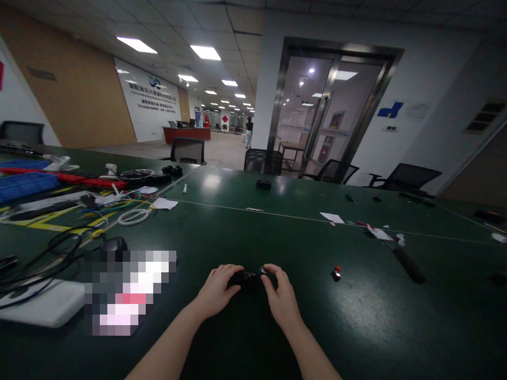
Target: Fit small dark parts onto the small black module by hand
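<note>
The left hand (220, 285), palm down with fingers bent, grips a small black object (249, 277). Facing it, the right hand (281, 293) pinches a shiny piece (262, 271).

The room was dim overall, lit by white ceiling panels (205, 52) that burned out to featureless white. Pale glare spread across the right of the dark green table (356, 327), with smaller reflections near its far edge. Below the small black object (249, 278) the surface sank to near-black, and the object's details were lost. Wide-angle distortion slanted the door frame (280, 100), upper corners darkened, and coarse pixel blocks (130, 293) covered a patch at lower left
</note>
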`<state>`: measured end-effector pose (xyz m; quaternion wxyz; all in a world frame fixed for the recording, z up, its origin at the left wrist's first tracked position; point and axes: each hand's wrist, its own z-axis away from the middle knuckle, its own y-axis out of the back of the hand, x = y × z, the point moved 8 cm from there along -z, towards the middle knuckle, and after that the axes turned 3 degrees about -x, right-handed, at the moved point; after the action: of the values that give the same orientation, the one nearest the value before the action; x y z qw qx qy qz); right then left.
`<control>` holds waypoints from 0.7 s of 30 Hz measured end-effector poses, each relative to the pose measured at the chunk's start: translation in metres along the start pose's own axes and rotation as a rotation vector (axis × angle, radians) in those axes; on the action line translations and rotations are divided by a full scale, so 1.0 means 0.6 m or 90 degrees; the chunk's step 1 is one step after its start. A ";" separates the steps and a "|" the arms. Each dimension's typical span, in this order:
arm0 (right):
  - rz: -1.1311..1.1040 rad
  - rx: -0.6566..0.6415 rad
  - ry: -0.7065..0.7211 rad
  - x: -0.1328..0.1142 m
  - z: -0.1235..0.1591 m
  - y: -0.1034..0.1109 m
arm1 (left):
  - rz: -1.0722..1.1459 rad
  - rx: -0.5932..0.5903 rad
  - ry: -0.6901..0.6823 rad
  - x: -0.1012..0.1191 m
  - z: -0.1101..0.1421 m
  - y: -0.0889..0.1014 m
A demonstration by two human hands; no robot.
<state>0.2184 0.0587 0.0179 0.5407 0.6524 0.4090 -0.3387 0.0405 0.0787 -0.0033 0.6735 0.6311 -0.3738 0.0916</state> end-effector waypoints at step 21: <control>-0.267 0.241 -0.079 0.078 -0.007 0.061 | 0.016 -0.014 0.025 0.001 0.004 0.004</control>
<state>0.2721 0.0676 -0.0072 0.3517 0.6210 0.4304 -0.5526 0.0383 0.0766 -0.0012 0.6863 0.6173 -0.3690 0.1083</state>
